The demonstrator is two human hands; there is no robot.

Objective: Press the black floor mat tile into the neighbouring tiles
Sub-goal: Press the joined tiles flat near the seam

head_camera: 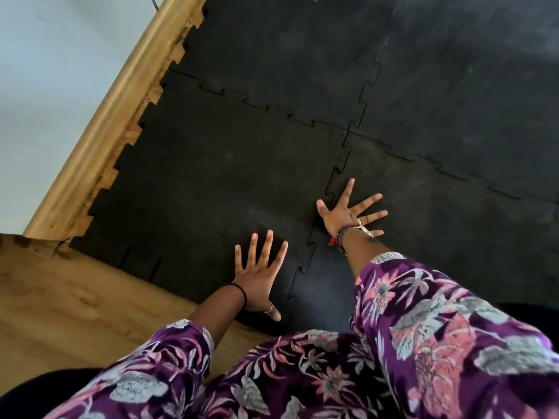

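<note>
Black mat tile [211, 182] lies flat on the wood floor [75, 300], in the corner by the wooden trim [115, 110]. Its puzzle edge runs away from the person, from near their lap up to where four tiles meet. The left hand [260, 279] is flat on this tile, fingers spread wide, holding nothing. The right hand [351, 213] is spread flat too, right on the seam, mostly on the tile next door [453, 237]. The right hand is nearer the join, so I think it should push down along that line, going farther up. The seam near the top looks a bit bumpy.
</note>
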